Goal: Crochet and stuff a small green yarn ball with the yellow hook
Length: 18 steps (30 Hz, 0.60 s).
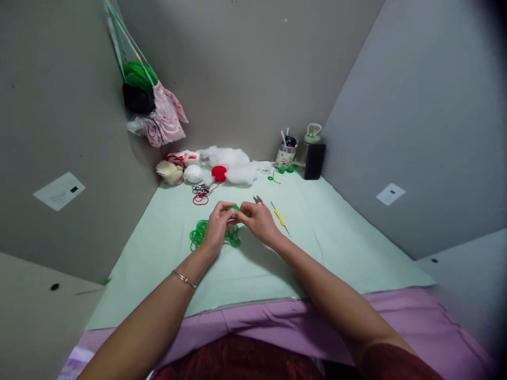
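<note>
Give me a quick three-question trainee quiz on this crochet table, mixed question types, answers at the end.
1. True or false: the left hand and right hand both pinch the small green crocheted piece.
2. Which tool lies on the pale green cloth just right of the right hand? A) thin yellow-handled metal crochet hook B) wooden ruler C) paintbrush
3. Fill in: the loose yarn tangle beneath the hands is ___ in colour.
Key: 1 true; 2 A; 3 green.
</note>
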Each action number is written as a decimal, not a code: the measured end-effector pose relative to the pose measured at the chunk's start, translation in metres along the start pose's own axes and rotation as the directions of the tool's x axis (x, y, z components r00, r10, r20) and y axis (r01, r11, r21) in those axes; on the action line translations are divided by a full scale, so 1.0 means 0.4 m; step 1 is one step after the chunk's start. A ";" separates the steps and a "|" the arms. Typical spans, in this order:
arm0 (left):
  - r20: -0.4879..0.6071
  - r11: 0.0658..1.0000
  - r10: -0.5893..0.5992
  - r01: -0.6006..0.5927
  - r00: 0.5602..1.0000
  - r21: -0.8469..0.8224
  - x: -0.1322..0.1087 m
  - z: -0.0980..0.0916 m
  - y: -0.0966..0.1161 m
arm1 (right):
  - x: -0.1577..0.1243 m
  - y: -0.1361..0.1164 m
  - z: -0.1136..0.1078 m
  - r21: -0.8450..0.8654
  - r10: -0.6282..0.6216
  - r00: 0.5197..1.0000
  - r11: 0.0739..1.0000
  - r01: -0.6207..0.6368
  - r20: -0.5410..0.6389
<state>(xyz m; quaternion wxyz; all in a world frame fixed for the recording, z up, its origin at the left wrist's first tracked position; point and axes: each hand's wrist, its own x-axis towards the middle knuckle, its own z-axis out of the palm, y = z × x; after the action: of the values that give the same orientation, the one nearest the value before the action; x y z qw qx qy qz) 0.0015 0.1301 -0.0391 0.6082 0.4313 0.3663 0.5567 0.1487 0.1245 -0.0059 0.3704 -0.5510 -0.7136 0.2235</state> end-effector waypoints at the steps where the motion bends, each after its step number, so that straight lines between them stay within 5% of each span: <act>1: 0.015 1.000 0.011 -0.011 1.000 -0.010 -0.002 0.003 0.004 | 0.001 0.000 -0.004 0.008 0.006 1.000 1.000 -0.006 -0.004; 8: 0.054 0.999 0.032 -0.032 0.998 0.002 0.006 0.004 0.003 | -0.001 -0.004 -0.044 0.033 -0.045 0.997 0.999 0.043 0.070; 18: -0.098 0.989 -0.062 0.074 0.993 0.126 0.030 -0.016 -0.035 | -0.023 -0.021 0.002 -0.027 -0.130 0.976 0.990 0.137 0.174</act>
<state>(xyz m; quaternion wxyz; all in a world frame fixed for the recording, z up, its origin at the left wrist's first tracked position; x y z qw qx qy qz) 0.0020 0.1427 -0.0542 0.5795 0.4306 0.4443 0.5304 0.1441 0.1135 -0.0028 0.3107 -0.4876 -0.7826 0.2308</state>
